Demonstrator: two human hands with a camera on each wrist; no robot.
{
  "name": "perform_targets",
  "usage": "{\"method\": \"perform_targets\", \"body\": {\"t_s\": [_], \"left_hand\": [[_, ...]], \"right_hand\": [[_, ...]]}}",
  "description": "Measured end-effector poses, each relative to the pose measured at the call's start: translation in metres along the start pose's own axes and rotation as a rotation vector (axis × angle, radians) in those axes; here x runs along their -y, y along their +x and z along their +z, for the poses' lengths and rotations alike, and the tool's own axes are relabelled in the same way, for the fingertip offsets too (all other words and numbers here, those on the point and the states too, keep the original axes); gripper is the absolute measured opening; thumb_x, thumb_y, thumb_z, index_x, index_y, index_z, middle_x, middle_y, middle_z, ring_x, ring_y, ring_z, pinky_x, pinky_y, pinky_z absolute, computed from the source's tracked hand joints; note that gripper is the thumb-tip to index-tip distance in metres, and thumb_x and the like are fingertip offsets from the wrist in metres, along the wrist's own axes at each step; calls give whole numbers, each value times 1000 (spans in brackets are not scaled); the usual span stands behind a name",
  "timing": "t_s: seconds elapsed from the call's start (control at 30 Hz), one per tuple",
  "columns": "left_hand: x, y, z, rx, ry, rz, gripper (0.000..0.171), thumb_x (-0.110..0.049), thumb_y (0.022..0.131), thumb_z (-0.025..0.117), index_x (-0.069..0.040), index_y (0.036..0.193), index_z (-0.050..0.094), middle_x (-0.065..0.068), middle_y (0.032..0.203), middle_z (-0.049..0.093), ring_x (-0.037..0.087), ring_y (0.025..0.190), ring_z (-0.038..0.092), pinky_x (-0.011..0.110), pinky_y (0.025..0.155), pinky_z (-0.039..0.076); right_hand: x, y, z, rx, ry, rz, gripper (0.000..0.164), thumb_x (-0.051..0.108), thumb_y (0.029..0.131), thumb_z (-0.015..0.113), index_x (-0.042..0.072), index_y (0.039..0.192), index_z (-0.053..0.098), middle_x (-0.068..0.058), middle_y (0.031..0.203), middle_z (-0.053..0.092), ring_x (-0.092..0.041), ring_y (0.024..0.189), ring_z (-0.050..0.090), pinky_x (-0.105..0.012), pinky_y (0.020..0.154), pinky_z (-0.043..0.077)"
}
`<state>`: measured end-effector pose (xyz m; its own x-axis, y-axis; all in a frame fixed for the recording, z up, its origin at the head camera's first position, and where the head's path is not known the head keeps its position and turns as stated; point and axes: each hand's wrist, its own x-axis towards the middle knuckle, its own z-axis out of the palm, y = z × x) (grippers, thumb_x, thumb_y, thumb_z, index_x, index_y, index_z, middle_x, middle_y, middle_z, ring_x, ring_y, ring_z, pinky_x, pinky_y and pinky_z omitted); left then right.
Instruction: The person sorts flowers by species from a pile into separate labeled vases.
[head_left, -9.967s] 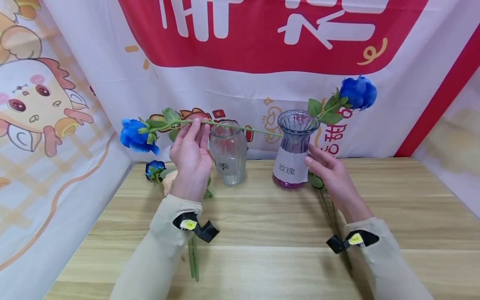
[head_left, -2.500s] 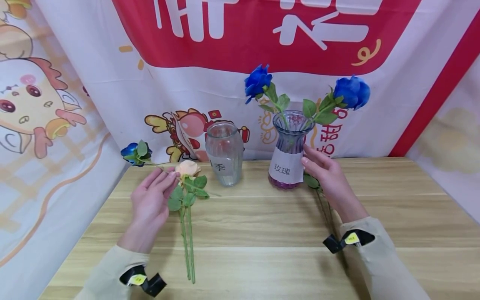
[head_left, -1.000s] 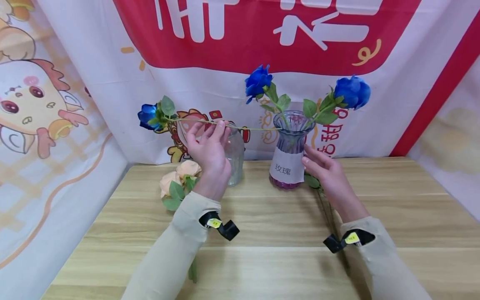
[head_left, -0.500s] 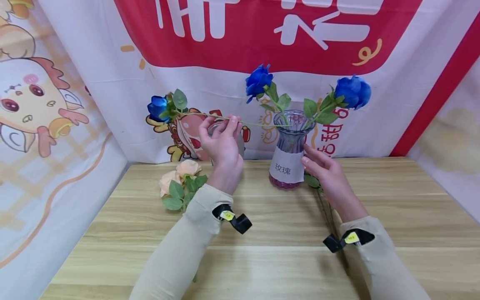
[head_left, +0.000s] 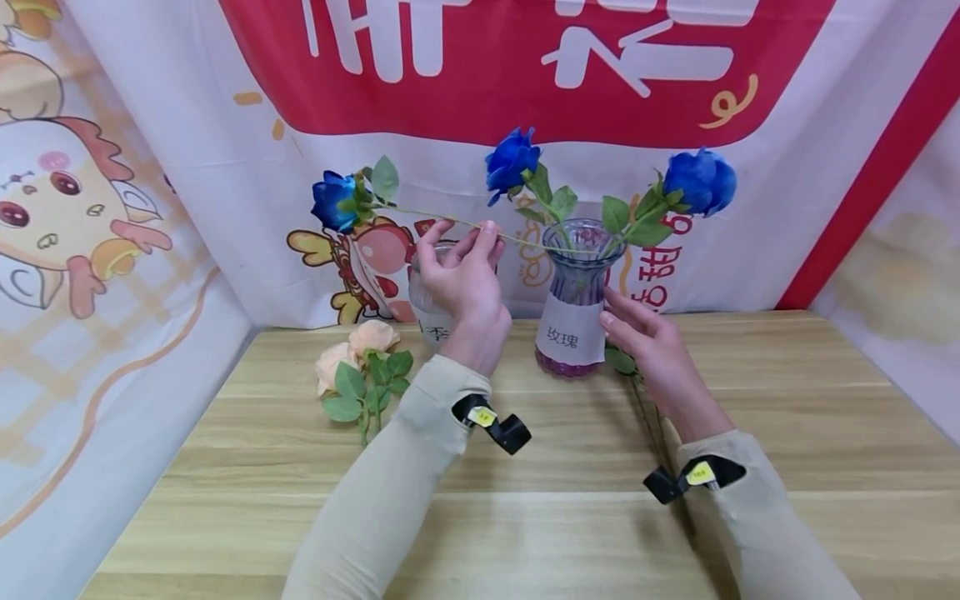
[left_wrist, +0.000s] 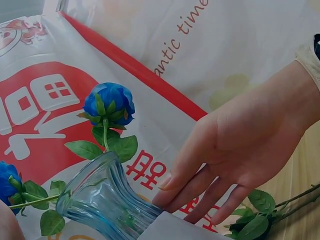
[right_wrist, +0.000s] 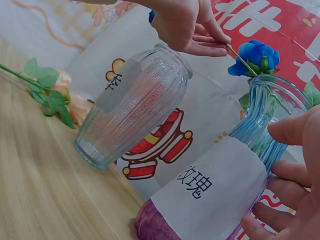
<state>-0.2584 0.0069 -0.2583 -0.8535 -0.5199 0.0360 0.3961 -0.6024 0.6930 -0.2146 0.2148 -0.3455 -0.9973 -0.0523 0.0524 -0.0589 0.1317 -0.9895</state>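
Right hand (head_left: 656,367): fingers nearly straight, touching the glass vase (head_left: 576,286) | left hand (head_left: 468,287): pinching the stem (head_left: 517,239) of a blue rose (head_left: 335,202), its tip in the vase's mouth, near the table's (head_left: 562,442) back edge | rose looks light, bendy; I'd hold mid-stem | vase says "玫瑰", jar (head_left: 421,293) "季", far cloth (left_wrist: 182,40) "antic time"

Right of frame centre, a vase (head_left: 576,279) holds two roses (head_left: 512,162); left stands a jar (head_left: 422,293), flowers (head_left: 373,337) lying farther left.
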Motion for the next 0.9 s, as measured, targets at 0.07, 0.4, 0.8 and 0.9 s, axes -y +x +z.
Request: {"method": "perform_targets", "body": {"t_s": [0.07, 0.4, 0.8, 0.9], "left_hand": [[2, 1, 3, -13, 3, 6, 50, 4, 86, 84, -12, 128, 62, 14, 91, 77, 23, 86, 79, 36, 85, 67], [15, -1, 13, -53, 139, 17, 52, -3, 84, 89, -13, 129, 65, 8, 90, 80, 22, 84, 81, 31, 82, 67], [16, 0, 19, -42, 150, 68, 42, -5, 88, 86, -22, 123, 69, 7, 92, 79, 21, 86, 80, 30, 84, 66], [19, -1, 23, -43, 153, 66, 40, -6, 88, 86, -26, 118, 69, 5, 91, 79, 20, 87, 79, 30, 85, 66]], "right_hand": [[0, 0, 0, 1, 2, -1, 70, 45, 109, 58, 16, 167, 33, 0, 175, 32, -24, 159, 39, -42, 129, 36], [1, 0, 1, -3, -8, 12, 67, 44, 109, 57, 19, 167, 33, 2, 175, 33, -23, 159, 39, -43, 130, 35], [3, -1, 0, -2, -6, 28, 68, 45, 109, 58, 21, 167, 33, 3, 175, 32, -22, 160, 37, -44, 131, 34], [3, -1, 0, -1, -10, 33, 66, 43, 109, 57, 23, 167, 33, 4, 175, 31, -23, 160, 36, -46, 131, 33]]}}
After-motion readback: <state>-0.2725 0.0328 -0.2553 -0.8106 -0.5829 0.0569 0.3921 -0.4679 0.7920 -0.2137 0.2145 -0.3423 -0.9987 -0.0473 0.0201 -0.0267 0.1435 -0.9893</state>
